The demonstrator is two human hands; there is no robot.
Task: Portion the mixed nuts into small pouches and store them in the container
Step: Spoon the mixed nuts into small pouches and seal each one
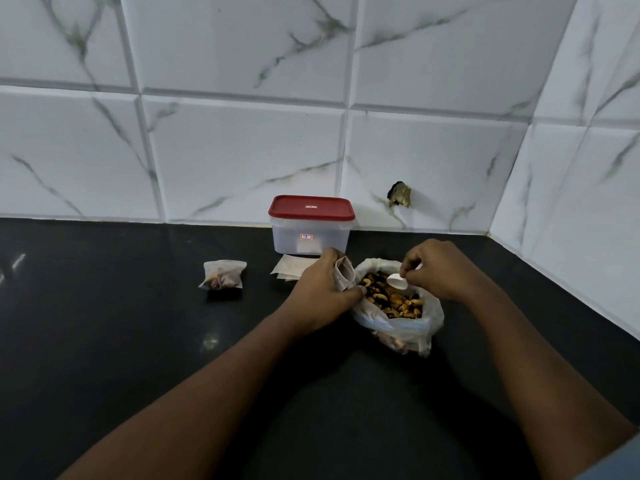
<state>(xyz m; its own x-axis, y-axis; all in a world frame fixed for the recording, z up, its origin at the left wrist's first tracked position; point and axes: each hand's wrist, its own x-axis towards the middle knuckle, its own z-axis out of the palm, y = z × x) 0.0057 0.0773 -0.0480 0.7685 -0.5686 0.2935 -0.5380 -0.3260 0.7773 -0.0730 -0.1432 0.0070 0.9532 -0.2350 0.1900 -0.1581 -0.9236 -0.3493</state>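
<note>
An open plastic bag (pixel 412 329) of mixed nuts (pixel 394 299) sits on the black counter. My left hand (pixel 322 292) holds a small clear pouch (pixel 344 273) at the bag's left rim, mouth facing the nuts. Over the nuts my right hand (pixel 436 268) pinches a small white spoon (pixel 396 281). One filled pouch (pixel 223 274) lies to the left. Behind, against the wall, stands a clear container with a red lid (pixel 311 225), closed.
A small stack of flat unfilled pouches (pixel 291 268) lies in front of the container. The black counter (pixel 138 323) meets white marble-pattern tiled walls at the back and right, forming a corner. A dark hole (pixel 400 195) marks the back wall.
</note>
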